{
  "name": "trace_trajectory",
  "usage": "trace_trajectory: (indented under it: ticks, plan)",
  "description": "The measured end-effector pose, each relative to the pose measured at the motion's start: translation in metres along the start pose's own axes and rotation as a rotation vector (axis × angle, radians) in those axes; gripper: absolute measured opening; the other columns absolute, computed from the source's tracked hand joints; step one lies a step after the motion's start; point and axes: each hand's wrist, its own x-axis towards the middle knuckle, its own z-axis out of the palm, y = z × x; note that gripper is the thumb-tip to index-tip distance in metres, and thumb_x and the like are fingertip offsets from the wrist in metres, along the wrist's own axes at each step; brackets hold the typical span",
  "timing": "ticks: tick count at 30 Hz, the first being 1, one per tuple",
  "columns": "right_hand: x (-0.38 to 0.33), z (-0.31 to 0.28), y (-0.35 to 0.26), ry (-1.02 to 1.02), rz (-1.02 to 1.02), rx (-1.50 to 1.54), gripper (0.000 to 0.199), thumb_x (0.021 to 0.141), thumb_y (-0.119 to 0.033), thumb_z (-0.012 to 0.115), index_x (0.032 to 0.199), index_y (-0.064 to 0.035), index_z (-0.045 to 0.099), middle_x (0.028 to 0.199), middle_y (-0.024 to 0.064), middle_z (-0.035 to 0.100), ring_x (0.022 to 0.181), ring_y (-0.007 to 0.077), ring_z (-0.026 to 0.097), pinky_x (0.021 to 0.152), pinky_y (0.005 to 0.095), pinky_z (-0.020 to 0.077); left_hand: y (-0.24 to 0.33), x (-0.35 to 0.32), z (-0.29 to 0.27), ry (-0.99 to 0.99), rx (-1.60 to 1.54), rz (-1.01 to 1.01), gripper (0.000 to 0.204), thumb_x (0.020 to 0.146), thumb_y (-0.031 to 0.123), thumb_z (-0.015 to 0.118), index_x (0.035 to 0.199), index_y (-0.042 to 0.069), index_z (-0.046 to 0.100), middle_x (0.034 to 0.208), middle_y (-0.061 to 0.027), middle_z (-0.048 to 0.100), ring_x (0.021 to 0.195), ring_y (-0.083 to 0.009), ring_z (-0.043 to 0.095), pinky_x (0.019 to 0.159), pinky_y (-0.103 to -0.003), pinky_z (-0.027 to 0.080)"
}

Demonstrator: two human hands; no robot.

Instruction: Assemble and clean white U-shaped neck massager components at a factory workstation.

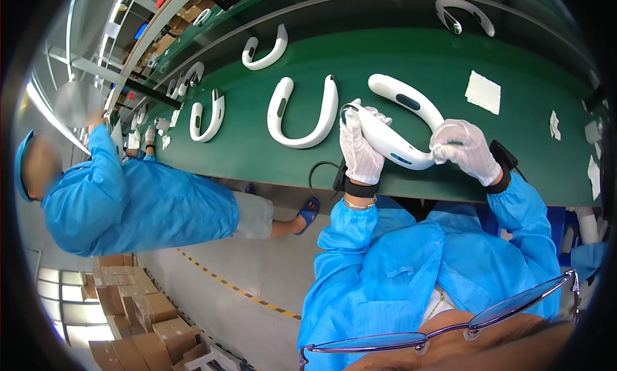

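Observation:
Both my hands wear white striped gloves. They hold a white U-shaped neck fan (396,145) just above the near edge of the green table. My left hand (362,144) is wrapped round one arm of the fan near its end, beside a dark glossy tip. Closed over the curved bend is my right hand (461,147); whether a cloth is also in its fingers cannot be made out. The fan's other arm (406,100) reaches away over the table, its ribbed end pointing left. A dark oval panel shows on each arm.
More neck fans lie left of my hands, the closest one (302,143) within reach; another (464,5) sits far right. White cloths (482,93) are on the green table (244,156). A co-worker in blue (148,207) stands left. Cardboard boxes (144,313) are stacked lower left.

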Motion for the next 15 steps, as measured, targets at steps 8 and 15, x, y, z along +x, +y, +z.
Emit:
trace_trajectory:
  ticks: [8, 15]
  plan:
    - [0.010, 0.027, -0.008, 0.091, -0.314, -0.213, 0.020, 0.077, -0.022, 0.077, 0.087, -0.0058, 0.071, 0.077, 0.0090, 0.066, 0.074, 0.0266, 0.066, 0.065, 0.0371, 0.0520, -0.006, -0.014, 0.025, -0.079, 0.044, -0.018, 0.059, 0.101, 0.053, 0.048, 0.131, 0.003, 0.045, 0.099, -0.0114, 0.057, 0.089, -0.0216, 0.058, 0.087, -0.039, 0.053]
    - [0.054, 0.025, -0.016, 0.238, -0.329, -0.153, 0.015, 0.085, -0.020, 0.072, 0.092, -0.0064, 0.071, 0.078, 0.0110, 0.067, 0.066, 0.0294, 0.065, 0.058, 0.0363, 0.0505, -0.020, -0.027, 0.046, -0.082, 0.295, 0.092, 0.055, 0.105, 0.048, 0.042, 0.134, 0.001, 0.044, 0.111, -0.0114, 0.060, 0.101, -0.0184, 0.061, 0.091, -0.033, 0.053]
